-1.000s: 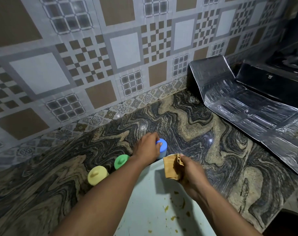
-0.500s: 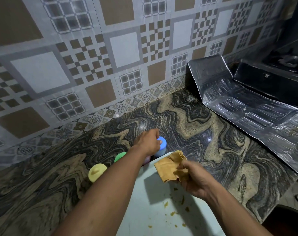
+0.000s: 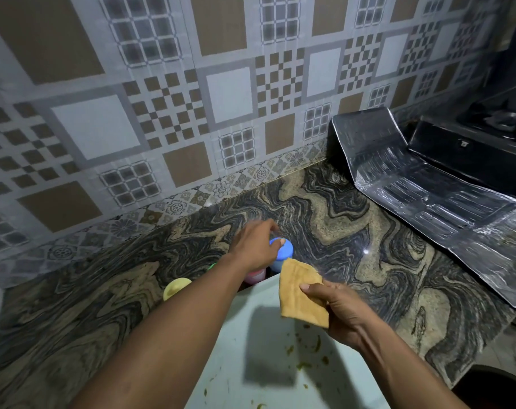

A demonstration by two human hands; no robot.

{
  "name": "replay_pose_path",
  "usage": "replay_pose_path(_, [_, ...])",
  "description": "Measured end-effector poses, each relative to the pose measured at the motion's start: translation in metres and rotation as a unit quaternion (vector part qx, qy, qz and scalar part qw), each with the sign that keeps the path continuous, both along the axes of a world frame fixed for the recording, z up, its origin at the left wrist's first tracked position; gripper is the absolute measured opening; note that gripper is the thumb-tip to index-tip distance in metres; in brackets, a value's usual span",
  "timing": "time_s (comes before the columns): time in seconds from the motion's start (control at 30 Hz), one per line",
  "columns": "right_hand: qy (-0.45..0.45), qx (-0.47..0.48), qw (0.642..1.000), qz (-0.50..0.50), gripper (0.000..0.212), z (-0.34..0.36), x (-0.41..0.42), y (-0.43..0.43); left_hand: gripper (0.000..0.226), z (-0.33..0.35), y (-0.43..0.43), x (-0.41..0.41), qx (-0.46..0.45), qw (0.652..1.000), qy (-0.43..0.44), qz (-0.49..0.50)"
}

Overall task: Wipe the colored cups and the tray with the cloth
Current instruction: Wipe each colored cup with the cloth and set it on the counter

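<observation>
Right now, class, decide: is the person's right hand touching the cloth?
Touching. The head view shows the right hand pinching the cloth, thumb pressed on its upper face.

glossy stone counter (image 3: 339,231), crinkled foil sheet (image 3: 427,202)

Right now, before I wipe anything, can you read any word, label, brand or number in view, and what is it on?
No text can be read anywhere in view.
Pale mark on the black panel at the far right: too small to read.
Blue cup, yellow cup, cloth, tray: no print shows.
Wall tiles: patterns only, no writing.
</observation>
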State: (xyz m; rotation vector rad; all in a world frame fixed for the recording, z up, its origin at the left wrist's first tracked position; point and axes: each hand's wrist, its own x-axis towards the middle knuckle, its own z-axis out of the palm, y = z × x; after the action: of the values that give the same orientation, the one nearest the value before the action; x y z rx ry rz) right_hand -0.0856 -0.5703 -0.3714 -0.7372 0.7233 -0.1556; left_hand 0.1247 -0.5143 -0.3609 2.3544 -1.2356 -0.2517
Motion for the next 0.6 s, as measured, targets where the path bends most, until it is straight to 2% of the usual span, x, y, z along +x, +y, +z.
replay_pose_path(0.07, [0.004,0.003,1.000,0.012,0.022,0.002,0.002,0.008,0.021,0.009,0.016,-0.004,-0.053,0.998,-0.028,0.024])
replay_pose_path(0.13, [0.011,0.003,1.000,0.021,0.025,0.002,0.004,0.014,0.013,0.014,0.035,-0.009,-0.105,0.992,-0.051,0.040])
replay_pose_path(0.23, [0.012,0.010,0.999,0.045,0.030,0.003,0.012,0.031,0.011,0.018,0.077,-0.015,-0.139,0.987,-0.039,0.065])
replay_pose_path(0.37, [0.031,0.014,0.993,0.111,0.019,0.000,0.018,0.056,0.024,0.010,0.137,-0.021,-0.111,0.982,-0.051,0.145])
replay_pose_path(0.47, [0.036,-0.009,0.983,0.180,0.029,-0.006,0.022,0.067,0.029,-0.003,0.177,-0.024,-0.084,0.974,-0.063,0.201])
replay_pose_path(0.6, [0.070,-0.153,0.957,0.237,0.027,-0.008,0.032,0.071,0.038,-0.025,0.218,-0.030,-0.023,0.961,-0.046,0.270])
